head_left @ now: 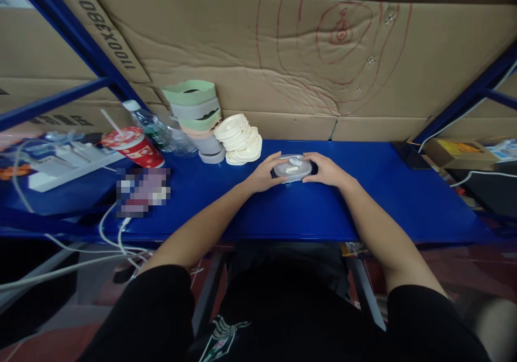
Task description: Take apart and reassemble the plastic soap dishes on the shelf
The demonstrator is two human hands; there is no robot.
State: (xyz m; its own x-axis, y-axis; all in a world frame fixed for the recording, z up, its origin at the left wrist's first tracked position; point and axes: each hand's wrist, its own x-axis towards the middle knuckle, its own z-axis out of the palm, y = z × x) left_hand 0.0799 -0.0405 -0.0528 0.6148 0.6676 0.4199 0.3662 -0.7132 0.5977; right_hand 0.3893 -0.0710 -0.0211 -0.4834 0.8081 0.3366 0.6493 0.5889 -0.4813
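A round container with a clear, translucent lid (293, 169) rests on the blue tabletop (291, 211), with a small pale tab at the middle of its lid. From the left side my left hand (266, 173) curls around its rim, thumb toward me. My right hand (324, 169) clasps the opposite side the same way, so the container sits between both hands. What the container holds cannot be made out. Left of my left hand stand a leaning stack of cream-coloured lids or bowls (240, 138) and a taller stack of green, grey and pink tubs (198, 119).
A red drink cup with a straw (139, 147) and a plastic bottle (149, 125) stand at the left, near a white power strip (72, 165) and cables. A dark phone-like object (412, 155) lies at the back right. Cardboard (283, 44) walls the back.
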